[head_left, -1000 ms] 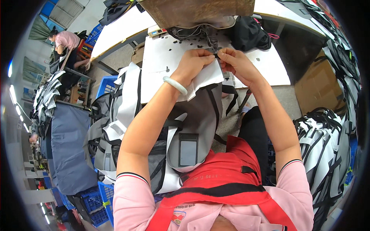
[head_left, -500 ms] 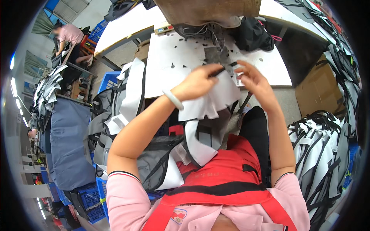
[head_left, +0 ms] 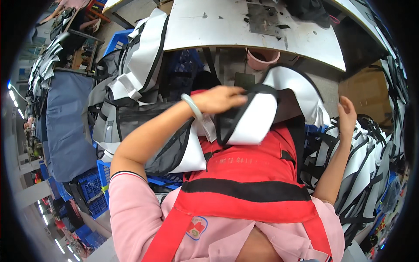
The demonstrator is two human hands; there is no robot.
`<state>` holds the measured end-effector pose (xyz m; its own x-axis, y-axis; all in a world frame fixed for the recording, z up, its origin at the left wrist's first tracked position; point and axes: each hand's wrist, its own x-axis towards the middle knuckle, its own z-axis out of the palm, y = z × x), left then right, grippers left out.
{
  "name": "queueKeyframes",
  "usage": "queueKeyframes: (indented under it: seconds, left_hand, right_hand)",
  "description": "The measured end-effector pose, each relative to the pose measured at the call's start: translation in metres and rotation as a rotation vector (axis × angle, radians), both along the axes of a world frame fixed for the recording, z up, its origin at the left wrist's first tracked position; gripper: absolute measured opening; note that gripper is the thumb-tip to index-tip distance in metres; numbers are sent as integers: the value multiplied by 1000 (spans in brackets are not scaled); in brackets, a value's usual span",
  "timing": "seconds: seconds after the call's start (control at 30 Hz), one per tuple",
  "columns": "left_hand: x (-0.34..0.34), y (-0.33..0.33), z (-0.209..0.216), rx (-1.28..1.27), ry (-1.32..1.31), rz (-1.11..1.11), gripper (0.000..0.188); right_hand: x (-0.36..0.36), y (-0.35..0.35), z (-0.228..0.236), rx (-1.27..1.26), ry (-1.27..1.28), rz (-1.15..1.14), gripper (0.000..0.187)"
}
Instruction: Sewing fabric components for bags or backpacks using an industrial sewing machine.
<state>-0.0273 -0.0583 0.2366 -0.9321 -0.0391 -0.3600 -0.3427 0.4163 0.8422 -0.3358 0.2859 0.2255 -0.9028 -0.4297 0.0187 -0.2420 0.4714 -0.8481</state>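
Note:
A white and grey bag piece (head_left: 256,118) with black edging lies folded over my lap, its far side bending up in a white curve. My left hand (head_left: 222,99), wearing a pale bangle, is closed at its black-edged upper left side; the fingertips are a little blurred. To the right, my right hand (head_left: 347,114) is raised with fingers apart and holds nothing. It is nearest to a heap of white and grey strap-edged pieces (head_left: 362,153).
A white worktable (head_left: 205,37) with a metal plate and dark scraps stands ahead. Below it is a pink bucket (head_left: 262,59). More grey bag pieces (head_left: 146,52) hang over blue crates (head_left: 115,41) at left. A cardboard box (head_left: 369,94) stands at right.
Both hands have come back from the table; the bag piece has moved from the table edge onto my lap. My right hand has let go and moved right. The view has tilted down.

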Motion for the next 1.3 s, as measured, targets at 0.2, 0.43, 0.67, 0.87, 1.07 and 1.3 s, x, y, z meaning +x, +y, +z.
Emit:
queueKeyframes:
  seconds: [0.2, 0.43, 0.67, 0.87, 1.07, 1.3]
  left_hand:
    - [1, 99, -17, -38, 116, -214, 37]
    - [43, 57, 9, -795, 487, -121, 41]
    - [69, 5, -10, -290, 126, 126, 39]
    - [7, 43, 31, 208, 134, 89, 31]
    - [-40, 65, 125, 170, 438, -211, 30]
    - [-48, 17, 131, 139, 273, -44, 28]
  right_hand:
    - [131, -116, 77, 35, 244, 639, 33]
    - [137, -119, 23, 475, 371, 985, 30]
    - [42, -70, 84, 116, 167, 420, 29]
    - [49, -57, 123, 208, 209, 471, 26]
    - [152, -91, 169, 365, 166, 849, 65]
    - [98, -109, 122, 96, -367, 737, 33]
